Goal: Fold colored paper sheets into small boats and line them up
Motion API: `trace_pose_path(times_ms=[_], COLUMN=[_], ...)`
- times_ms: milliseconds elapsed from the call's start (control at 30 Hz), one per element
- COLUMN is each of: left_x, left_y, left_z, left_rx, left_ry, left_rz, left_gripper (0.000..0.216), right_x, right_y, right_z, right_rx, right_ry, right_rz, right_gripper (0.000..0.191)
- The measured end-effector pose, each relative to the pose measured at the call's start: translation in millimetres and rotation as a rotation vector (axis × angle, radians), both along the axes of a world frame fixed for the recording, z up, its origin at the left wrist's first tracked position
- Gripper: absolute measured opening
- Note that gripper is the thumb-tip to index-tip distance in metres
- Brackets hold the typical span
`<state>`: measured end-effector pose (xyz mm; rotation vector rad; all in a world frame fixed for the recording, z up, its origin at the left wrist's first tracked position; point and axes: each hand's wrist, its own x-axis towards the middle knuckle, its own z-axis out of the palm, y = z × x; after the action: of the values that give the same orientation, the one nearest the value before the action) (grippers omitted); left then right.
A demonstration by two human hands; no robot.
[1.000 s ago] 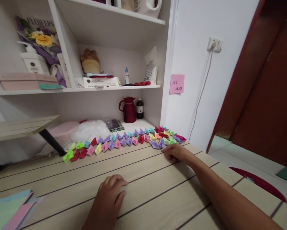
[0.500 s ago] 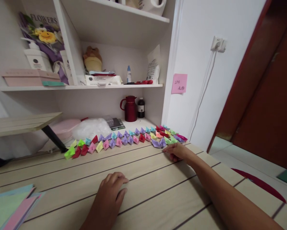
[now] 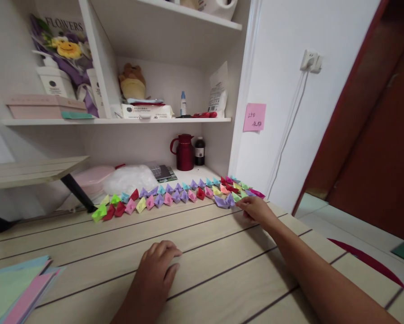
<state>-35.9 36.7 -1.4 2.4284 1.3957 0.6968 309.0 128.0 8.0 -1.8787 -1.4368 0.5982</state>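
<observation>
Folded paper boats (image 3: pixel 158 200) in many colours stand in rows along the back of the wooden table (image 3: pixel 202 261). My right hand (image 3: pixel 256 209) is at the right end of the rows. Its index finger reaches out to a light green paper boat (image 3: pixel 235 197), close to a larger purple boat (image 3: pixel 224 202); whether it touches either is unclear. The other fingers of that hand curl under, and nothing shows in them. My left hand (image 3: pixel 156 263) rests on the tabletop, fingers loosely bent and thumb apart, holding nothing.
Coloured paper sheets (image 3: pixel 15 288) lie at the front left. A small raised stand (image 3: pixel 36 171) has its black leg by the leftmost boats. Behind the boats are a plastic bag (image 3: pixel 129 180), a red jug (image 3: pixel 184 153) and a dark bottle (image 3: pixel 199 152).
My right hand has shifted slightly right, from beside the purple boat to the light green one. My left hand stays in place. The view has moved a little.
</observation>
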Motion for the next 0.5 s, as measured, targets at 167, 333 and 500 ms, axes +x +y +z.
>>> trace_pose_path(times_ms=[167,333,500], left_x=[-0.1,-0.1,0.1], left_y=[0.0,-0.4,-0.9], left_z=[-0.2,-1.8,-1.2], left_rx=[0.009,0.021,0.016], left_ry=[-0.005,-0.026,-0.021], left_rz=[0.003,0.002,0.004], left_gripper=[0.027,0.026,0.028], right_x=[-6.1,-14.5,-19.1], right_y=[3.2,3.2,4.2], right_z=[-2.5,-10.8,-14.7], right_rx=[0.152,0.182,0.177], right_ry=[-0.205,-0.353,-0.421], right_rz=[-0.036,-0.07,-0.093], right_gripper=[0.035,0.041,0.043])
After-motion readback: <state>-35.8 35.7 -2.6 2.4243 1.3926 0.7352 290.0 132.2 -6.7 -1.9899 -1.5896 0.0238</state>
